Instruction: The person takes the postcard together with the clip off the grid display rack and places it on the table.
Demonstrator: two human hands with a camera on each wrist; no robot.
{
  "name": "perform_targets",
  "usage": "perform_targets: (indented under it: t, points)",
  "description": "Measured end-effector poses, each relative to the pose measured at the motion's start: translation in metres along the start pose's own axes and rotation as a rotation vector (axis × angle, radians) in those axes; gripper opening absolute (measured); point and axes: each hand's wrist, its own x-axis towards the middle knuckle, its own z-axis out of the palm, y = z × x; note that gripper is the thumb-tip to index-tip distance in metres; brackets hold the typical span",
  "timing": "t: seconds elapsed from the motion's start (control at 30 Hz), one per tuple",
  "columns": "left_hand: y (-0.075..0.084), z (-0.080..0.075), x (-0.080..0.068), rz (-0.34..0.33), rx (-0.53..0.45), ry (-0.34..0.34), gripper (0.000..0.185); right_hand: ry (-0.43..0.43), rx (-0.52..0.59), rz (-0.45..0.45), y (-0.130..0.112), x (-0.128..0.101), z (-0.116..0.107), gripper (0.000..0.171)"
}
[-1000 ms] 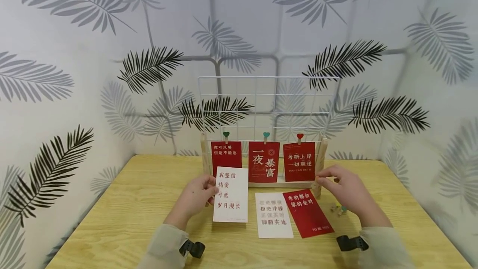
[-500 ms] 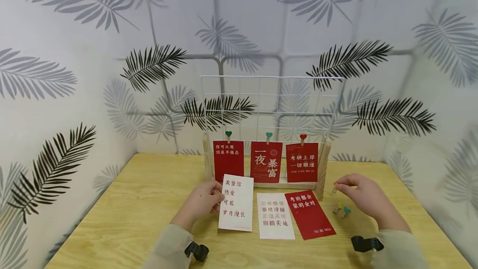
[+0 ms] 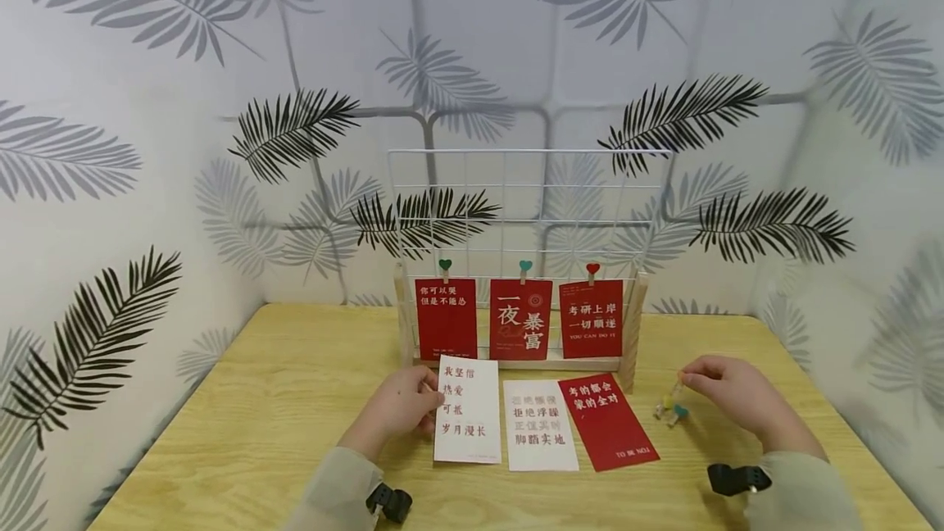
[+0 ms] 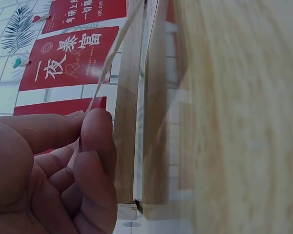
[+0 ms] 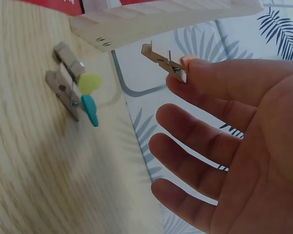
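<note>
My left hand (image 3: pixel 401 408) pinches the left edge of a white card (image 3: pixel 468 412) with red writing, between thumb and fingertips. In the left wrist view that card appears nearly edge-on, as a thin pale strip. A small wooden clothespin (image 5: pixel 161 59) with an orange end is pinched by the thumb and index finger of my right hand (image 3: pixel 726 392), the other fingers spread loosely. Close by on the table lie two more clothespins, one with a teal heart (image 5: pixel 90 109) and one with a yellow heart (image 5: pixel 90 83).
Behind stands a white wire grid rack (image 3: pixel 542 220) on a wooden base (image 3: pixel 633 334). Three red cards (image 3: pixel 519 322) hang from it by heart clothespins. Another white card (image 3: pixel 542 433) and a slanted red card (image 3: pixel 608 424) lie on the wooden table (image 3: pixel 243 416).
My right hand has moved right and down from the rack's right leg to beside the loose clothespins. My left hand has brought the white card lower and slightly right, uncovering the red card behind.
</note>
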Motion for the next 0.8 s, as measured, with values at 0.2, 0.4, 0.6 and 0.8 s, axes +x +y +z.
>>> perform_targets:
  t: [0.2, 0.4, 0.6, 0.8]
  points:
    - [0.004, -0.003, -0.001, 0.008, -0.009, 0.002, 0.009, -0.020, -0.059, 0.014, 0.010, 0.003, 0.002, 0.031]
    - [0.001, -0.001, -0.007, -0.035, 0.012, -0.004, 0.010, -0.048, -0.034, 0.047, 0.019, 0.005, 0.010, 0.033]
    - [-0.003, 0.004, -0.007, -0.073, -0.005, -0.016, 0.010, -0.070, -0.053, 0.040, 0.025, 0.002, 0.009, 0.030]
    - [-0.004, 0.008, -0.004, -0.068, -0.027, -0.034, 0.010, -0.084, -0.058, 0.023, 0.028, -0.002, 0.005, 0.028]
